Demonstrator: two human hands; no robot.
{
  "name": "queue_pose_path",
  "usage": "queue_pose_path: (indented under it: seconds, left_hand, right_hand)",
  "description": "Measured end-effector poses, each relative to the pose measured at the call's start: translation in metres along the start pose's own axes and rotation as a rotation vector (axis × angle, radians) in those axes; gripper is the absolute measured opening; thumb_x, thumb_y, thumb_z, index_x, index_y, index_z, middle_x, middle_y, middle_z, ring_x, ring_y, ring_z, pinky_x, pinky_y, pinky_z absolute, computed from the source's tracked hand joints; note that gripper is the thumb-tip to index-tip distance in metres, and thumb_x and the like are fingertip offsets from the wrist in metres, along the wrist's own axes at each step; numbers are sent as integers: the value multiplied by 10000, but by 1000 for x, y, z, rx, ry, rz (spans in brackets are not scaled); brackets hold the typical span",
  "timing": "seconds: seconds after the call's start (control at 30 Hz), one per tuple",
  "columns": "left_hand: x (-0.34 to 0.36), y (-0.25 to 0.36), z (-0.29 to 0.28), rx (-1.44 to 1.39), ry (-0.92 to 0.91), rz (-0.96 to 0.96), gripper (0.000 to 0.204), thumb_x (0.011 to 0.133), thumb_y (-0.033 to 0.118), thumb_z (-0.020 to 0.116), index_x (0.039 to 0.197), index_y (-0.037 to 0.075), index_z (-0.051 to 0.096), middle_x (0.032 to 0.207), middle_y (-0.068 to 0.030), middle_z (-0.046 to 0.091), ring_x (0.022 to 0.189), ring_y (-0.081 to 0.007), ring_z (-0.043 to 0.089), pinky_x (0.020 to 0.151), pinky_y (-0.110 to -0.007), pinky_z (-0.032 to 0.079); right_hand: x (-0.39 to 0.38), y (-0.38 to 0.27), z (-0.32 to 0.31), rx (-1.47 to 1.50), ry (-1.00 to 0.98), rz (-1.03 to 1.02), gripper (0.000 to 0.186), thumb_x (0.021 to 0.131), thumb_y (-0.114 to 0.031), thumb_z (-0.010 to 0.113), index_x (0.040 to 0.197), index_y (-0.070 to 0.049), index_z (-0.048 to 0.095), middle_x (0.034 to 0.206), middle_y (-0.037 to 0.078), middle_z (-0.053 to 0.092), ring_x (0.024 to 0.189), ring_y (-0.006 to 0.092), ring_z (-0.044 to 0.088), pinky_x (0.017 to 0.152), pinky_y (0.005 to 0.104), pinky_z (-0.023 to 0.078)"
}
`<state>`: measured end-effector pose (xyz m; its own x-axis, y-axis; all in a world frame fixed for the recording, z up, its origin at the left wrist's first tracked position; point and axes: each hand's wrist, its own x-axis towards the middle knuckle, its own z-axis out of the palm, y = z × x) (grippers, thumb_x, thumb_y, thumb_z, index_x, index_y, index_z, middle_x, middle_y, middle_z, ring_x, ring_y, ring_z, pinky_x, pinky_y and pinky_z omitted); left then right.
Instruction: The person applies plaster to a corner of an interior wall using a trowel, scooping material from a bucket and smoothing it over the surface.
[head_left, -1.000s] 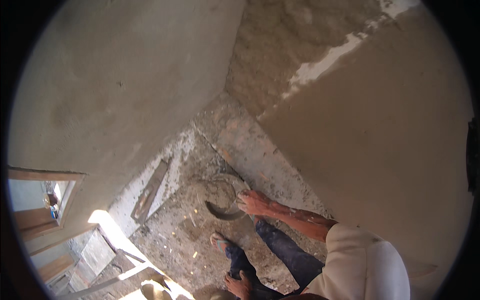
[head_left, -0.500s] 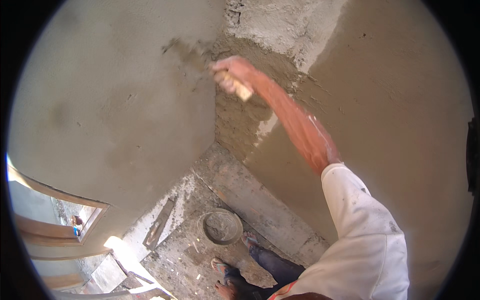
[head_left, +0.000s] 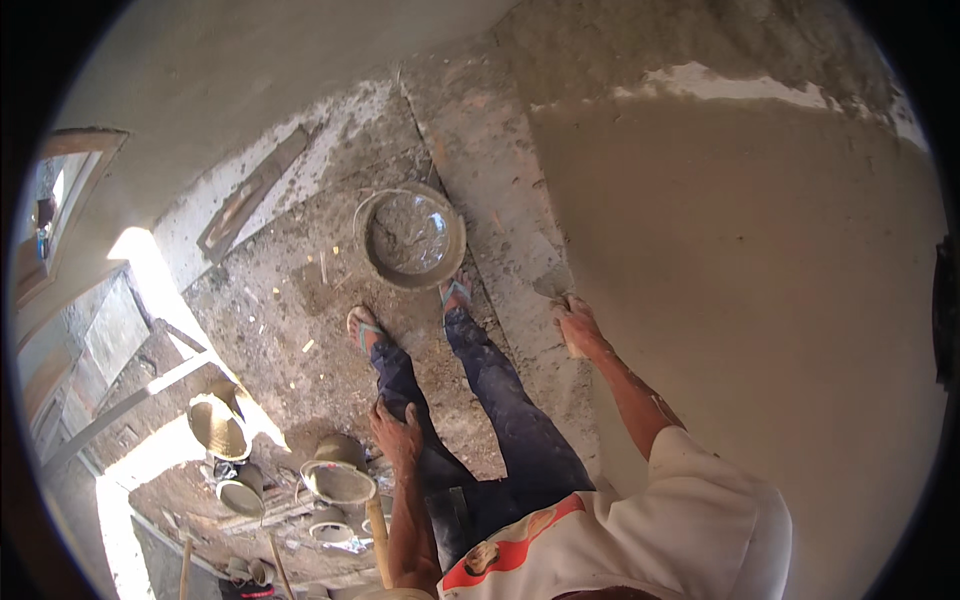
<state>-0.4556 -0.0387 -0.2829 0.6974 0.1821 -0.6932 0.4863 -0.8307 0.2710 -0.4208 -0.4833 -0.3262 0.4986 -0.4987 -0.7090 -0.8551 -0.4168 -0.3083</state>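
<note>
My right hand [head_left: 577, 328] is closed round the handle of a trowel [head_left: 553, 282], down beside the plastered wall [head_left: 740, 300]. The trowel's small grey blade points away from me, over the ledge at the wall's foot. My left hand [head_left: 398, 437] rests on my left leg with its fingers apart and holds nothing. In front of my feet stands a round bucket [head_left: 459, 235] with wet grey mortar [head_left: 405, 235] in it. The bucket is apart from both hands.
A long wooden board [head_left: 255, 195] lies by the far left wall. Behind my left side stand another bucket [head_left: 340, 483], a basket-like container [head_left: 218, 428] and a pole [head_left: 378, 540]. Small debris dots the floor. A concrete ledge [head_left: 500, 170] runs along the right wall.
My right hand has come down from the wall corner to low beside the ledge, still gripping the trowel. The view has tilted down, and my left hand now shows on my leg.
</note>
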Motion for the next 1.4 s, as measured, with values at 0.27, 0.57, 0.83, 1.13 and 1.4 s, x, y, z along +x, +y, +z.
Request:
queue_pose_path:
  seconds: [0.27, 0.57, 0.83, 1.13, 1.4]
  left_hand:
    - [10, -44, 31, 24, -42, -62, 750, 926, 378, 747, 1511, 17, 447, 1498, -207, 511, 1399, -415, 476, 1163, -541, 350]
    - [10, -80, 41, -7, -59, -128, 795, 904, 415, 765, 1524, 30, 449, 1461, -219, 544, 1369, -428, 504, 1127, -541, 384]
    - [21, -71, 38, -21, -81, -85, 779, 916, 426, 754, 1521, 30, 465, 1451, -227, 552, 1349, -431, 521, 1122, -539, 397]
    - [20, -68, 43, 26, -110, -78, 781, 903, 406, 766, 1517, 34, 461, 1468, -211, 542, 1365, -417, 510, 1128, -540, 380]
    - [16, -63, 40, 55, -93, -85, 764, 904, 391, 761, 1517, 49, 458, 1474, -193, 540, 1374, -410, 504, 1126, -536, 383]
  right_hand:
    - [161, -87, 218, -777, -25, -494, 258, 946, -217, 628, 1104, -27, 703, 1051, 237, 737, 966, 409, 735, 852, 492, 597]
    - [196, -42, 353, -758, -238, -645, 268, 865, -194, 702, 1063, -19, 743, 1048, 228, 737, 978, 395, 724, 843, 470, 596]
    - [204, -4, 396, 429, -307, -393, 388, 900, -243, 708, 1169, 31, 657, 1109, 255, 708, 1049, 431, 660, 895, 501, 543]
    - [203, -65, 391, -245, -65, -510, 359, 927, -229, 720, 1155, 44, 667, 1056, 236, 738, 996, 425, 704, 891, 488, 551]
    - [166, -75, 372, 116, -127, -555, 389, 970, -298, 715, 1178, 28, 673, 1090, 247, 733, 1039, 427, 704, 894, 458, 566]
